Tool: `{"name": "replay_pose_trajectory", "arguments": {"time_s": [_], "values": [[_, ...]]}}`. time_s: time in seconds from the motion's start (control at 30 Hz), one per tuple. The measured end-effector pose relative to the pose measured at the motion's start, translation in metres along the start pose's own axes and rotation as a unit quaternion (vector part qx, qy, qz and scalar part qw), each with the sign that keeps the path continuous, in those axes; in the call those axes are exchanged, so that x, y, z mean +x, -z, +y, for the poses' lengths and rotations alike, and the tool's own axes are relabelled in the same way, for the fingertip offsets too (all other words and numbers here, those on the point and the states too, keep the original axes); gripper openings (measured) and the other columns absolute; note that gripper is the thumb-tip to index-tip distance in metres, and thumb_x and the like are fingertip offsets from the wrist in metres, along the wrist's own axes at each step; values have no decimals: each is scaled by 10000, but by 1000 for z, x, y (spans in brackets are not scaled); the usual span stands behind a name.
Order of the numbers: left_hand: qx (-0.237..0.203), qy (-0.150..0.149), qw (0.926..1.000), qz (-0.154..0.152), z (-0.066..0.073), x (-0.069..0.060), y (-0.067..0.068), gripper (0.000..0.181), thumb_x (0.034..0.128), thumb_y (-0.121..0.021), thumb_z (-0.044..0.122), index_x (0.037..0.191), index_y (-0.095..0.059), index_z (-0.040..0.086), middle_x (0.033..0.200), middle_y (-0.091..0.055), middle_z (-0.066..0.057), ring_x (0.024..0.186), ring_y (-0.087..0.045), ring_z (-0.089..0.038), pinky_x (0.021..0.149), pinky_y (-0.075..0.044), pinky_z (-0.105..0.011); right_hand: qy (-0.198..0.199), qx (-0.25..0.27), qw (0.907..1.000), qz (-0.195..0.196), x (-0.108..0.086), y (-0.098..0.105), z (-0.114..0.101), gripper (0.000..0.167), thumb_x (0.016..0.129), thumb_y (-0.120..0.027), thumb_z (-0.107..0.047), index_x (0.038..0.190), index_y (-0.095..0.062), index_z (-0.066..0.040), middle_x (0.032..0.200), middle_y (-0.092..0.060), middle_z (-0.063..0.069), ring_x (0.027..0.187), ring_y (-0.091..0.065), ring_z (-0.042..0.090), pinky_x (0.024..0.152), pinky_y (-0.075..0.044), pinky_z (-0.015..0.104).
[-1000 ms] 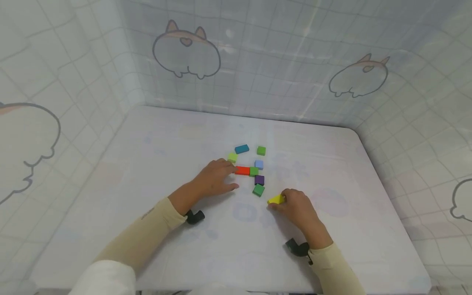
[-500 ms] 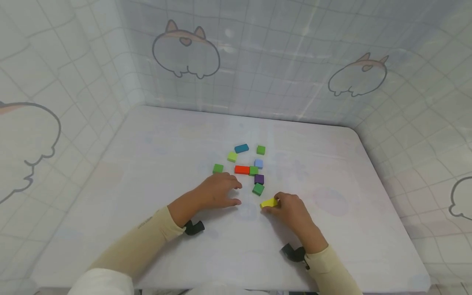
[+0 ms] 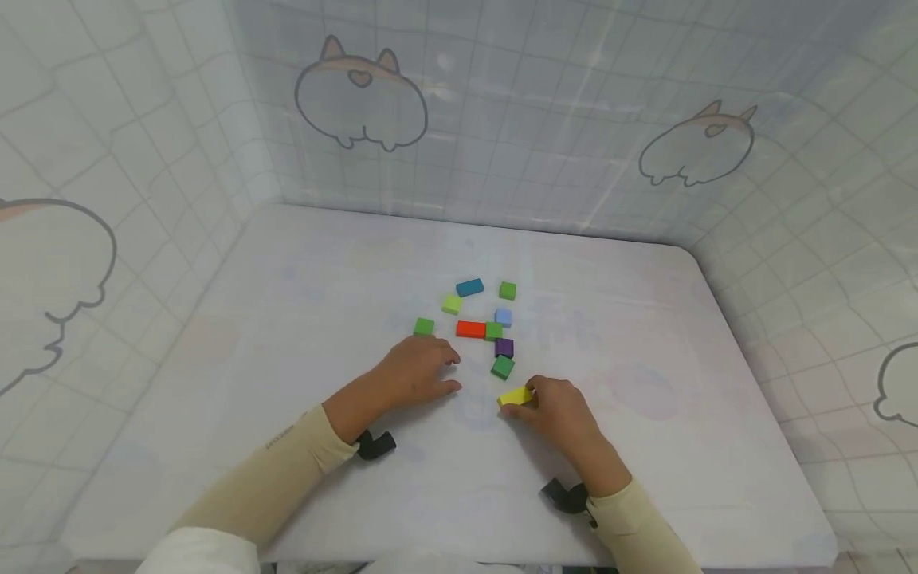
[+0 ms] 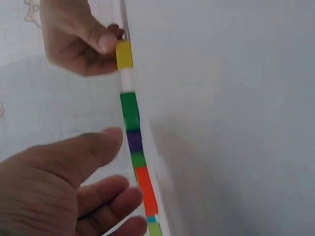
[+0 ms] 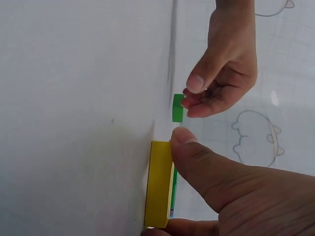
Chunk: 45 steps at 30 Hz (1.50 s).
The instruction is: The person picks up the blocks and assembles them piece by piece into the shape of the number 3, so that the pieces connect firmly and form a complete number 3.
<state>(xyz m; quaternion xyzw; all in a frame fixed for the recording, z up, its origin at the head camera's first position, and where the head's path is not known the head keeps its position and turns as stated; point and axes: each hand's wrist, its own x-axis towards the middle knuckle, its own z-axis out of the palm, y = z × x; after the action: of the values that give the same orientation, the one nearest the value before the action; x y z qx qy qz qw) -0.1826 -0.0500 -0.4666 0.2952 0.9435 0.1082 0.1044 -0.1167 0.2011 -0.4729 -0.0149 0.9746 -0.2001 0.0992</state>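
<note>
My right hand [image 3: 565,416] pinches a yellow rectangular block [image 3: 513,396] at its ends between thumb and fingers, low over the table. In the right wrist view the yellow block [image 5: 160,184] stretches from the thumb to a fingertip at the lower edge. My left hand [image 3: 414,373] hovers with loosely bent fingers and holds nothing. Just beyond it lies a green cube [image 3: 424,327]. A red block [image 3: 470,329] touches another green cube [image 3: 493,331], with a purple cube [image 3: 504,347] and a darker green cube [image 3: 503,367] following toward me.
Farther back lie a teal block [image 3: 469,287], a lime cube [image 3: 452,304], a light blue cube [image 3: 504,317] and a green cube [image 3: 508,290]. The white table [image 3: 287,255] is bounded by tile-patterned fabric walls [image 3: 516,143]. A dark curved piece sits at each wrist.
My left hand has drawn back from the red block toward me, uncovering the green cube on the left. My right hand has slid left with the yellow block.
</note>
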Motion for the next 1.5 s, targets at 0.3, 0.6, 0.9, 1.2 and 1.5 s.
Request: {"name": "replay_pose_trajectory", "arguments": {"time_s": [0.3,0.6,0.9,1.2,1.5], "values": [[386,311,9949,876,-33,3,20,509,899,-708,386,1303,-625,86,1281,-639,-76,1168,-553,-271,1008,-478,-436,115,-189,9997,137,-1,-1,-1,486,712,-853,-518,789,-606,-106,611,-491,4,583,-444,147,545,-362,268],[-25,616,9964,574,-56,14,20,550,901,-713,332,1365,-570,75,1342,-581,-87,1209,-537,-261,1041,-458,-437,119,-244,9996,113,-2,0,-5,482,720,-844,-520,822,-651,-90,601,-479,-5,598,-456,149,563,-374,274],[-119,685,9968,396,-63,21,18,399,914,-687,214,1277,-633,57,1241,-613,-75,1113,-566,-243,984,-486,-414,197,-283,9994,-24,-4,3,-2,492,755,-851,-442,1026,-710,-57,688,-543,-24,672,-493,157,614,-433,280],[-297,731,9965,281,-63,22,19,329,908,-674,161,1222,-666,60,1217,-624,-60,1101,-574,-228,973,-489,-408,671,-159,9976,-27,-3,7,5,333,832,-815,-245,1104,-717,-79,861,-637,-35,754,-536,126,721,-512,304],[-400,733,9963,202,-61,18,22,303,902,-680,154,1190,-686,61,1194,-630,-52,1068,-573,-217,965,-493,-404,782,-43,9967,-205,-2,9,3,243,841,-805,-152,1055,-733,-62,887,-677,-15,759,-550,116,764,-550,303]]}}
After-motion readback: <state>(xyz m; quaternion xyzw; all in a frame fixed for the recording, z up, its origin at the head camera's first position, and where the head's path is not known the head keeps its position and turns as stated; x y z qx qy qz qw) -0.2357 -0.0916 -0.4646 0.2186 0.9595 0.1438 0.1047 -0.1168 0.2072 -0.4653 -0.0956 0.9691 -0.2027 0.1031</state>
